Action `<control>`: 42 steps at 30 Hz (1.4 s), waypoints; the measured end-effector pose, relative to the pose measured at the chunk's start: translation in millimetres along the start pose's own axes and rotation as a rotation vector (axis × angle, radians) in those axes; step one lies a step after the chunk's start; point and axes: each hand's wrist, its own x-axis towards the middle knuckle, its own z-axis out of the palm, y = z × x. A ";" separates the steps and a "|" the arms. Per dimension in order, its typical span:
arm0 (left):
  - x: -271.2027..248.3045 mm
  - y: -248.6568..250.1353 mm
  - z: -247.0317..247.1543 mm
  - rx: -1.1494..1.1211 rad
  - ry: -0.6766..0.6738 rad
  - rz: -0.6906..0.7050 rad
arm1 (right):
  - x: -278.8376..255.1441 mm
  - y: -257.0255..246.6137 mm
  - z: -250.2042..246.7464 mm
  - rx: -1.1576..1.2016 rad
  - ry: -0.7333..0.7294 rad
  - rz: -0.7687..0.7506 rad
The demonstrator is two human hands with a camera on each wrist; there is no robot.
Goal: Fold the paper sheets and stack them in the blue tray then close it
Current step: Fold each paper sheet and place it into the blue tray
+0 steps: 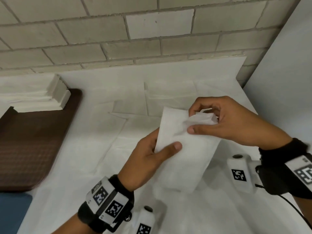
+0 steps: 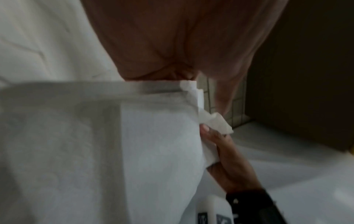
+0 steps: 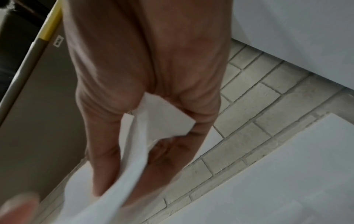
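A white paper sheet (image 1: 184, 141) is held above the table between both hands. My left hand (image 1: 162, 149) pinches its lower left edge, thumb on top and fingers hidden behind the sheet. My right hand (image 1: 194, 120) pinches the crumpled upper right corner between thumb and fingers. In the left wrist view the sheet (image 2: 153, 144) hangs below the palm, and the right hand (image 2: 226, 159) holds its far edge. The right wrist view shows the paper corner (image 3: 153, 121) bunched inside the curled fingers. Part of a blue tray (image 1: 13, 210) shows at the bottom left corner.
A brown tray (image 1: 33, 141) lies at the left, with a stack of folded white sheets (image 1: 33, 97) at its far end. Loose white sheets (image 1: 135, 107) cover the table. A brick wall runs along the back, and a white panel (image 1: 287, 81) stands at the right.
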 end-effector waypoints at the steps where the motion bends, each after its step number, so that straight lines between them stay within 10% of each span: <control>1: 1.3 -1.5 0.9 0.039 0.007 0.004 | 1.3 -0.7 2.6 -0.034 0.053 -0.004; 6: 5.9 -1.6 -1.7 -0.210 0.163 -0.028 | -14.7 7.7 28.0 0.167 0.448 0.146; 10: 2.4 -5.7 0.2 -0.230 0.105 -0.083 | -39.1 21.2 62.0 0.549 0.214 0.347; 17: -8.6 -16.4 13.4 -0.079 -0.019 -0.208 | -55.6 15.8 88.2 0.452 0.199 0.309; 25: -27.0 -5.4 27.6 0.243 0.168 0.230 | -62.9 1.2 92.0 0.456 0.363 0.083; 33: -39.5 -46.2 18.9 0.229 0.241 -0.002 | -71.1 34.8 126.7 0.327 0.206 0.306; 42: -93.0 14.6 -55.0 -0.096 0.483 0.028 | -17.6 -44.6 178.4 0.347 -0.077 0.068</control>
